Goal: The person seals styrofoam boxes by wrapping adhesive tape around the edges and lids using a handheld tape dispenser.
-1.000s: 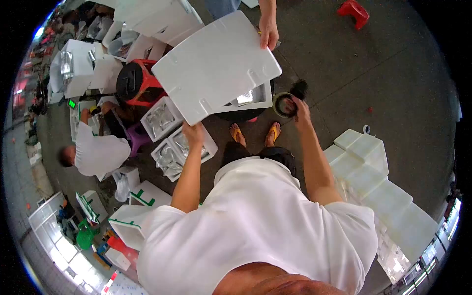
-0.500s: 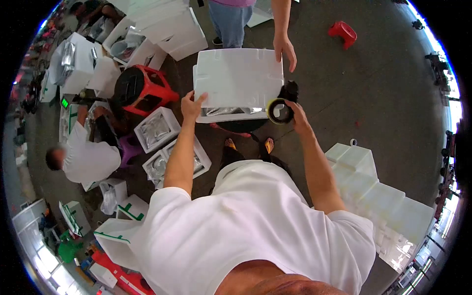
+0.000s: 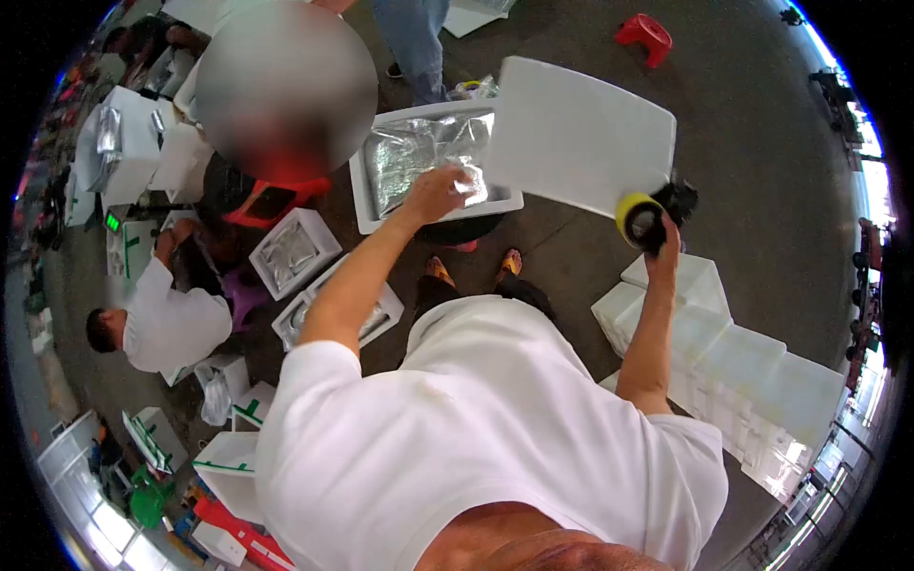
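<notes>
A white foam box (image 3: 362,195) stands open in the upper middle, with a silver foil bag (image 3: 405,157) inside. My left hand (image 3: 438,195) is over the foil, fingers a little apart, near or touching its surface. My right hand (image 3: 666,243) grips a black tape dispenser (image 3: 681,202) carrying a roll of yellowish tape (image 3: 628,217). A white foam lid (image 3: 586,138) is tilted to the right of the box, its left end over the box's right part. The lid's lower right corner meets the dispenser; whether my right fingers also touch the lid is hidden.
A person in jeans (image 3: 414,43) stands beyond the box. Another person in a white shirt (image 3: 181,319) sits at the left near foil-filled foam boxes (image 3: 295,252). White foam boxes (image 3: 752,371) line the lower right. A red stool (image 3: 645,38) lies at the upper right.
The lid has moved off the box to the right, uncovering the foil. My right hand has moved right with the dispenser; my left hand has left the lid and come over the foil.
</notes>
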The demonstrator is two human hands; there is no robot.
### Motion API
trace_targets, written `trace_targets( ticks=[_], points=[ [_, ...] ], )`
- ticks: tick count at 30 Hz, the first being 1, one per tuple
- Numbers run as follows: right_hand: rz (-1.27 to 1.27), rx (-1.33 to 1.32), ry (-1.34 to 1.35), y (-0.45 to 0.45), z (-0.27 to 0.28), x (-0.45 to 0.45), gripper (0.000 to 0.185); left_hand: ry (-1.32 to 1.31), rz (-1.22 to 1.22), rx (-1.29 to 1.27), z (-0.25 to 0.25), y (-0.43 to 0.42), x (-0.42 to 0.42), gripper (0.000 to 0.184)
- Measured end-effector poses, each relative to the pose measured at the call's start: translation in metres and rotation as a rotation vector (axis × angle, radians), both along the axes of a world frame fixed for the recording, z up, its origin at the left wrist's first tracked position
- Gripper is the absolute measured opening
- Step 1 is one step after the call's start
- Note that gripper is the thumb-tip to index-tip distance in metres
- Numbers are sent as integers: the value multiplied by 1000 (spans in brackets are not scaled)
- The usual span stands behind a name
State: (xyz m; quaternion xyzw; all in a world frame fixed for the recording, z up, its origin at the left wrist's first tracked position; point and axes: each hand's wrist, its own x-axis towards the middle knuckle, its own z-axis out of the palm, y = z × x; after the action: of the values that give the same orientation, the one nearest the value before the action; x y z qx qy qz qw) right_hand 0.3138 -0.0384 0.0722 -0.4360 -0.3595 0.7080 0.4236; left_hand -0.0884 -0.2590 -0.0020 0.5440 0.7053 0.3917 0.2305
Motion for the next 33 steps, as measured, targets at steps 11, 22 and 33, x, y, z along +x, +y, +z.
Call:
trace_targets(
  ticks=[11, 22, 33],
  points=[
    [-390, -75, 27, -35, -13, 91, 46, 164, -620, -486, -39, 52, -31, 21],
    [-111, -271, -2, -45, -15, -5, 40, -403, 110, -278, -6, 0, -51, 40],
    [709, 63, -520, -66, -133, -200, 76, -263, 751, -186, -42, -127, -53, 73]
  ],
)
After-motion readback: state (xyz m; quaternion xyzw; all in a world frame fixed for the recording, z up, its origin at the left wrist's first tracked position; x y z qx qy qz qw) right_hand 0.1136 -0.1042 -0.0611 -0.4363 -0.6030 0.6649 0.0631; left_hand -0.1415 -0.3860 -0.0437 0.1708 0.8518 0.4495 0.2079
